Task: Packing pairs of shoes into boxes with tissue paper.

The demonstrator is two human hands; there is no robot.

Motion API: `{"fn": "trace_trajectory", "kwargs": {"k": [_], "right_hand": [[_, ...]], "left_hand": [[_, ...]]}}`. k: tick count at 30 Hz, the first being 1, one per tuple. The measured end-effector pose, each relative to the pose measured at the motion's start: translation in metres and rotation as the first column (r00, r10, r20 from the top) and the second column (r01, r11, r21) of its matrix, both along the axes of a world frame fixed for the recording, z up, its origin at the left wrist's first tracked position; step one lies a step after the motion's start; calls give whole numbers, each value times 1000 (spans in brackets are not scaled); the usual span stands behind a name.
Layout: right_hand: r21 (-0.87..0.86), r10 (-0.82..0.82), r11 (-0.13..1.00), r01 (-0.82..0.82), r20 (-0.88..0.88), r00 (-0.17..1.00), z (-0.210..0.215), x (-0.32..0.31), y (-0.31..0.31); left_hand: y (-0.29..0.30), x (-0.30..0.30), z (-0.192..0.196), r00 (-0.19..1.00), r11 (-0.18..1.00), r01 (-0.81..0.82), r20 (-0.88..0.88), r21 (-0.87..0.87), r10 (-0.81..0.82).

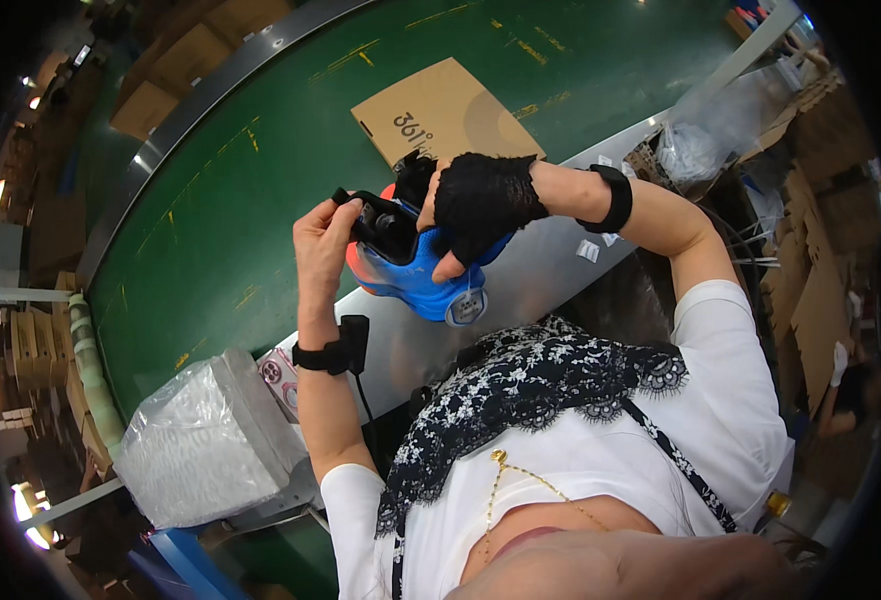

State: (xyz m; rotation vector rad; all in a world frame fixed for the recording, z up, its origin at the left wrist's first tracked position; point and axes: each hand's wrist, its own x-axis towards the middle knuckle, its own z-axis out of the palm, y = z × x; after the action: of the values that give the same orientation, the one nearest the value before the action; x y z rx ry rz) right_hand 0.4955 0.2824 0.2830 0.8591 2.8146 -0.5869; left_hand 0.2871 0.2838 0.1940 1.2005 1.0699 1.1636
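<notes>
A blue sports shoe (416, 285) with a black lining and orange-red parts is held up over the edge of the work surface. Thumb and fingers of my left hand (323, 235) pinch its black upper edge on the left side. My right hand (481, 205), in a black fingerless glove, closes on the shoe from the right and covers part of it. A round grey-white tag (466, 306) hangs at the near side of the shoe. Inside the opening something dark shows, too shadowed to name.
Just beyond the shoe, a brown cardboard box (461, 105) lies on the green conveyor belt (291, 140). A metal ledge (541, 270) with small white packets (588, 250) runs along the near side. At left are a plastic-wrapped stack (211, 440) and a pink phone (279, 380).
</notes>
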Motion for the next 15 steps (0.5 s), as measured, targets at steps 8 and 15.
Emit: {"fn": "trace_trajectory", "kwargs": {"k": [8, 15], "right_hand": [[358, 442, 866, -350, -220, 870, -140, 3, -36], [-336, -294, 912, 236, -132, 947, -218, 26, 20]], "left_hand": [[5, -24, -77, 833, 954, 78, -545, 289, 97], [-20, 21, -104, 571, 942, 336, -791, -17, -218]]}}
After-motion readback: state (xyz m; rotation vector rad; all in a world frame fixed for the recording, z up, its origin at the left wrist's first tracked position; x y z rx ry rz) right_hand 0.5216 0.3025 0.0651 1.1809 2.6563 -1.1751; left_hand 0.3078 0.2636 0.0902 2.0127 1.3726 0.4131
